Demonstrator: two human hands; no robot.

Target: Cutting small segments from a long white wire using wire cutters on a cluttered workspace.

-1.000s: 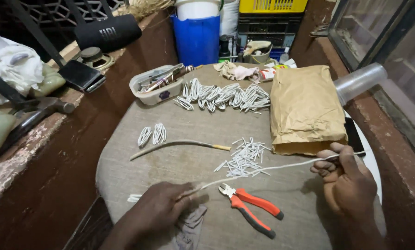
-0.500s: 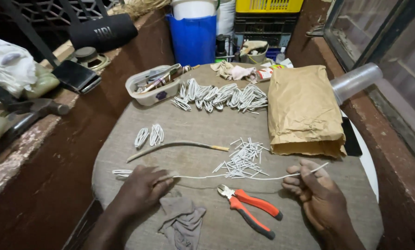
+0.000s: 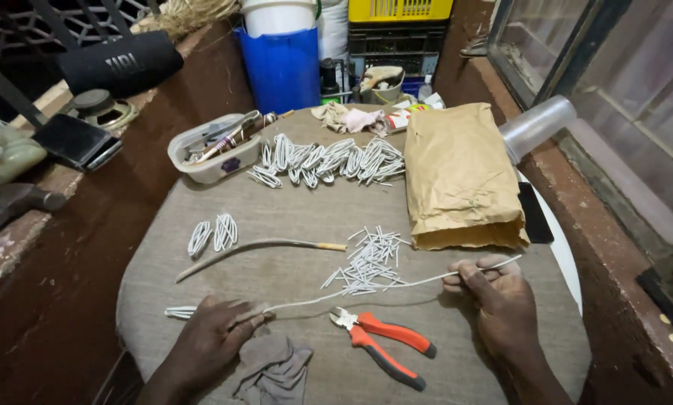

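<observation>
Stretching white wire [image 3: 366, 291] lower than before, hands [image 3: 216, 337] wider apart

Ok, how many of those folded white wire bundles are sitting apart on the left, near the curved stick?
2. Both folded bundles lie side by side on the cloth just above the curved stick: the left bundle and the right bundle. None looks hidden.

Tray [image 3: 213, 161] contents too jumbled to identify, white bucket [image 3: 280, 15] and yellow crate [image 3: 400, 9] cropped above
</observation>
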